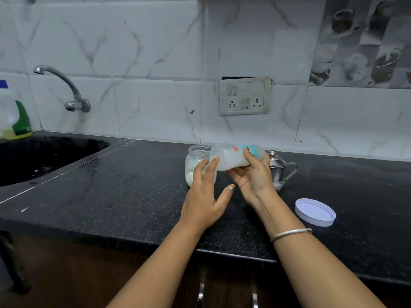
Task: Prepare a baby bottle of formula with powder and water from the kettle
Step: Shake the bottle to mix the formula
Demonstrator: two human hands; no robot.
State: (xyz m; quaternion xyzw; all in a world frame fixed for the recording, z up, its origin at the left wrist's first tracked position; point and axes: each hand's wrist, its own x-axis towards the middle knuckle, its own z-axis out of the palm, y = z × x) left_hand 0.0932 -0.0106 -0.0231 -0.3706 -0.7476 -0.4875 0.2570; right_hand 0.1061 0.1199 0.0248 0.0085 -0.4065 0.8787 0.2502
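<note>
A cloudy plastic baby bottle (231, 157) with blue and orange print lies almost on its side in the air, whitish liquid pooled along its lower wall. My right hand (253, 174) grips it from below and behind. My left hand (205, 192) has its fingertips on the bottle's left end, thumb spread away. Just behind them an open glass jar (195, 158) with pale powder at the bottom stands on the black counter (133, 185). A small steel kettle (281, 168) with a knobbed lid stands to the right, partly hidden by my right hand.
A white jar lid (315, 211) lies on the counter at the right. A black sink (44, 156) with a wall tap (66, 90) is at the left, a dish-soap bottle (15, 116) beside it. A socket plate (244, 96) is on the tiled wall.
</note>
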